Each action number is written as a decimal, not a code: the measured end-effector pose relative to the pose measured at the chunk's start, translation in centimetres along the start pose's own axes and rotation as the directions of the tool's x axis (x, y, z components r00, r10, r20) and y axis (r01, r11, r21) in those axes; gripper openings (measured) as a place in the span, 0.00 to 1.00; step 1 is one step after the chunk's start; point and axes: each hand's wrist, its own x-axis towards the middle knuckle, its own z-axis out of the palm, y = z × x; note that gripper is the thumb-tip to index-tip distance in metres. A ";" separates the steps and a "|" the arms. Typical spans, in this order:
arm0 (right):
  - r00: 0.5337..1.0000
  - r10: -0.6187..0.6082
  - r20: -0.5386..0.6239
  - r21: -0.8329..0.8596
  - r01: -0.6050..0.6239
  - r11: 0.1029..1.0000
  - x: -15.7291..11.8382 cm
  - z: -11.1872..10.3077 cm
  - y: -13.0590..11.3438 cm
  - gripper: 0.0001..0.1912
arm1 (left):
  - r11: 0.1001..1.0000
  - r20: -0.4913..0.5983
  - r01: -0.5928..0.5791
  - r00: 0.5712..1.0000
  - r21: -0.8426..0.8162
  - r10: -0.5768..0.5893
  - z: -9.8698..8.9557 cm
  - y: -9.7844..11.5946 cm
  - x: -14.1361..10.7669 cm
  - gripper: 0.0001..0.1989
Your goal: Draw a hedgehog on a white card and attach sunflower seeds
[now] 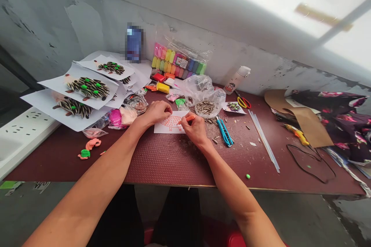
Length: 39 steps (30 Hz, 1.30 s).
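Your left hand (156,112) rests on a sheet of paper (164,128) with a red line drawing, mid-table (162,162). Your right hand (195,129) pinches orange clay (188,118) over the sheet, just left of a bag of striped seeds (205,107).

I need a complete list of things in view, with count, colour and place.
White paper sheets with seed hedgehogs: several, black and green, left side
Paper with hedgehog drawing: one, white and orange, centre
Orange modelling clay lump: one, orange, held at centre
Plastic bag of striped seeds: one, clear, right of centre
Rainbow clay pack: one, multicoloured, by wall
Blue-handled scissors: one, blue, right of centre
Plastic bottle: one, white, by wall
Dark red table: one, under everything
Left hand: one, bare, on paper
Right hand: one, bare, holding clay
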 end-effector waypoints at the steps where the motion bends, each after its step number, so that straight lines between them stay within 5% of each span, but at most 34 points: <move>1: 1.000 -0.001 0.000 -0.001 0.001 1.000 0.0 0.0 0.0 0.15 | 1.000 0.002 -0.002 1.000 0.000 0.002 0.0 0.0 0.0 0.13; 27: 0.998 -0.016 -0.061 -0.015 0.016 1.000 0.1 -0.3 -0.1 0.14 | 1.000 0.015 0.001 1.000 -0.004 -0.001 -0.1 0.1 0.0 0.13; 39: 0.999 -0.034 0.009 0.010 0.034 0.999 -0.4 0.3 -0.5 0.15 | 1.000 0.016 0.003 1.000 0.000 -0.003 -0.1 0.3 -0.1 0.13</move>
